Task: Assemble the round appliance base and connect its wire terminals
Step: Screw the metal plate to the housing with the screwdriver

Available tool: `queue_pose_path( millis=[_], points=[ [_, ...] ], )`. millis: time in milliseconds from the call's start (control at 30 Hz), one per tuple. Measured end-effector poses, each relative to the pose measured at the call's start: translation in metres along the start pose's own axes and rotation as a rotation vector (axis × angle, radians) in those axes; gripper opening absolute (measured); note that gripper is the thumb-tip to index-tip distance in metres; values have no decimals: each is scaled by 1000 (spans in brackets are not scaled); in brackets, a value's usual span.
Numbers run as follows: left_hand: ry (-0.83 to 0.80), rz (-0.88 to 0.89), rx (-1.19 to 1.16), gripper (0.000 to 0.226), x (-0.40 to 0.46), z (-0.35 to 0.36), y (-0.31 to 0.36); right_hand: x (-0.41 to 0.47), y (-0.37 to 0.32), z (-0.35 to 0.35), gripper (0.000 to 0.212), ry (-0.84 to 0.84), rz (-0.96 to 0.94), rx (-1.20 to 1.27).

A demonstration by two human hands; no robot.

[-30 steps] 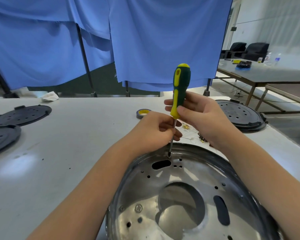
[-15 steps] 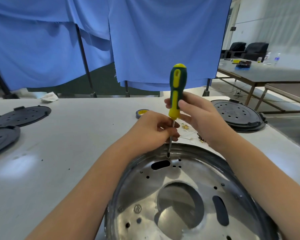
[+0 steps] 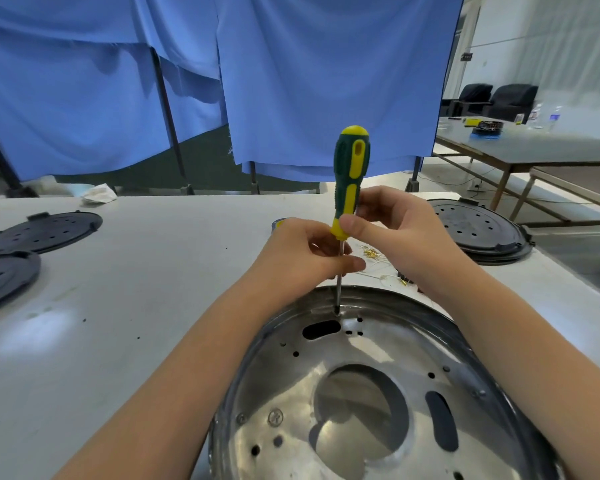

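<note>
The round metal base (image 3: 378, 393) lies on the table (image 3: 136, 306) at six o'clock, just under the person's forearms. A green and yellow screwdriver (image 3: 349, 174) stands nearly upright over it, its tip seated at a screw hole on the base's twelve o'clock rim, beside a dark oblong slot. Compared with a second ago, the handle stands a little more upright and the right hand (image 3: 395, 233) has shifted its grip on the lower handle, thumb in front, which suggests a screw is being turned in. The left hand (image 3: 309, 254) has its fingers pinched around the bare shaft, steadying it. The fastening step looks under way; wire terminals (image 3: 371, 252) sit untouched at twelve o'clock behind the hands.

The grey table also carries black perforated discs (image 3: 45, 230) at nine o'clock and another black disc (image 3: 478, 230) at two o'clock. Blue curtains (image 3: 326, 81) hang behind, with a second table and dark chairs at two o'clock.
</note>
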State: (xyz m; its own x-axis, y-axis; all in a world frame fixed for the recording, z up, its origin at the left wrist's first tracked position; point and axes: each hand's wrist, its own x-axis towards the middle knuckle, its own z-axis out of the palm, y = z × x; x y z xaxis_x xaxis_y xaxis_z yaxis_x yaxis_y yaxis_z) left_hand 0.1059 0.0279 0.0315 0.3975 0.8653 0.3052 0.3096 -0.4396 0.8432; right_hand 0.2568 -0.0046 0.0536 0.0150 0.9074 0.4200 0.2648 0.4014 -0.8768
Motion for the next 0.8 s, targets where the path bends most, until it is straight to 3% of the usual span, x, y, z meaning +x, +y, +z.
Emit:
queue_pose_path(
  millis=[267, 400, 800],
  points=[
    [28, -10, -56, 15, 2, -3, -1, -3, 0, -2, 25, -103, 14, 178],
    [-23, -11, -78, 8, 2, -2, -1, -3, 1, -2, 33, -161, 2, 220],
    [-213, -46, -113, 20, -2, 0, 5, -1, 4, -5, 33, -202, 46, 338]
  ],
)
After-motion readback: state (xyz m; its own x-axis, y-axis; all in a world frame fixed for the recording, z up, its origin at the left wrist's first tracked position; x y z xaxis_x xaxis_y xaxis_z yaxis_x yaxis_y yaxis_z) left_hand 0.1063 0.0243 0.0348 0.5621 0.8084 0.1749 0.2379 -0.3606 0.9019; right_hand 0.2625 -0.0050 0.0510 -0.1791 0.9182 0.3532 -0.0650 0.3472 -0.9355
